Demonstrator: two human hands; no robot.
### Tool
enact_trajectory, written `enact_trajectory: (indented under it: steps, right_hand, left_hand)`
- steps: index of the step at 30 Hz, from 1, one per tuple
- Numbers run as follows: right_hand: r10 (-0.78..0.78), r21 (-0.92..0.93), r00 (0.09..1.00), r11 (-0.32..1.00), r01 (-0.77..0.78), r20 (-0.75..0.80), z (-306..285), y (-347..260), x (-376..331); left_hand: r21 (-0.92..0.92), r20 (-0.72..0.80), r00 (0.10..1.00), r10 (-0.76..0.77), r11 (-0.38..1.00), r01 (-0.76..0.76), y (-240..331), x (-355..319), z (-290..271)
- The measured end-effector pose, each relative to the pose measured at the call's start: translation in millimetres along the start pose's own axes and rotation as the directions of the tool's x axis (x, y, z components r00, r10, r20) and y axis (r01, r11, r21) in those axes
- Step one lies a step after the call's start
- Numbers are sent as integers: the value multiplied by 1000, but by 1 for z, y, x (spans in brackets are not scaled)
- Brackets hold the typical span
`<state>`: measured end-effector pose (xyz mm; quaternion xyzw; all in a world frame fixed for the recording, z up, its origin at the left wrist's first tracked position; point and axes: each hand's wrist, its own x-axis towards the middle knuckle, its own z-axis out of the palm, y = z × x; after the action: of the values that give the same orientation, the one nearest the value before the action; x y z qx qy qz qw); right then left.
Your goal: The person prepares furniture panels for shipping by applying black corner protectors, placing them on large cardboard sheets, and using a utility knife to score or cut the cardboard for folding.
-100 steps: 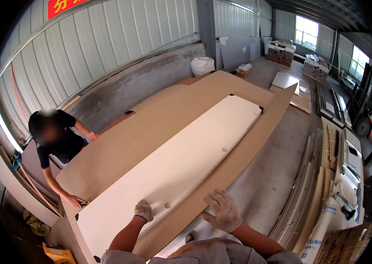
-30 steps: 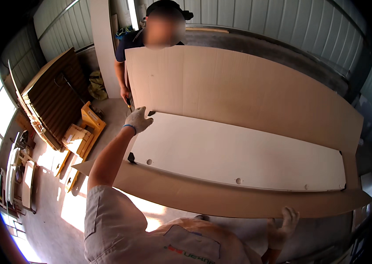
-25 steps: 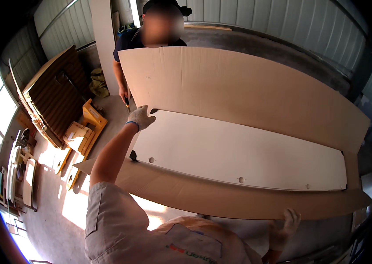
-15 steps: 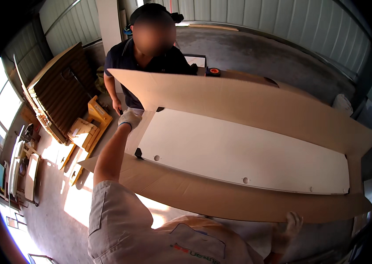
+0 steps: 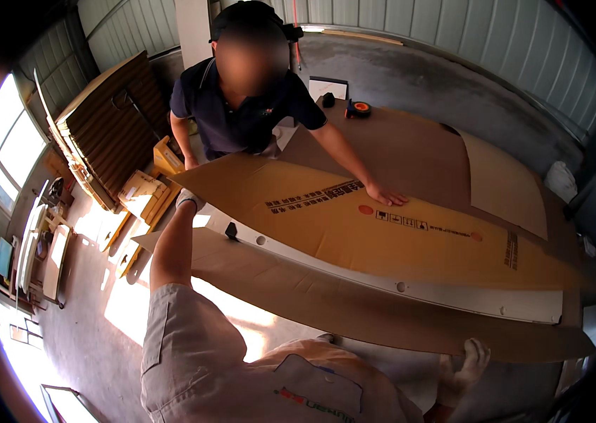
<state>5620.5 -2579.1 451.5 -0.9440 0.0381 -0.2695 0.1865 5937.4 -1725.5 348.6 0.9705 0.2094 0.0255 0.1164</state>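
A long white panel (image 5: 382,280) with round holes and a black corner protector (image 5: 232,230) lies in an opened cardboard wrapper. The wrapper's printed far flap (image 5: 298,211) now leans over most of the panel and hides it. My left hand (image 5: 189,200), in a pale glove, is closed around cardboard at the wrapper's left end; its fingertips are partly hidden. My gloved right hand (image 5: 469,361) is at the outer edge of the near flap (image 5: 354,321), thumb and fingers apart. Across from me, a co-worker's hand (image 5: 386,195) presses flat on the printed flap.
Behind the wrapper, a cardboard-covered surface (image 5: 411,151) carries an orange-and-black tape measure (image 5: 359,109). At left stand a tall stack of brown boards (image 5: 111,127) and a yellow pallet jack (image 5: 166,156). Several panels (image 5: 55,261) lean near the window.
The far flap has swung from upright down over the white panel, with the co-worker's hand now on it. My left hand has moved slightly left; my right hand stays near the same edge.
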Motion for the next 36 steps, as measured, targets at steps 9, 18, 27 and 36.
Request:
enact_trajectory:
  steps: [9, 18, 27, 36]
  right_hand:
    - [8, -31, 1000, 1000, -8, 7, -3, -5, 13]
    - [50, -74, 999, 996, -52, -21, -1, -8, 9]
    - [-7, 12, 1000, 1000, 7, -20, 8, 3, -4]
    - [-48, -50, 998, 998, 46, -39, 19, -1, -24]
  left_hand:
    - [183, 15, 1000, 13, 983, -16, 12, 0, -11]
    - [209, 9, 971, -239, 950, 232, 57, -2, -64]
    - [216, 54, 997, -46, 976, 34, -45, 63, -61]
    - [93, -65, 915, -399, 910, 404, 45, -31, -74]
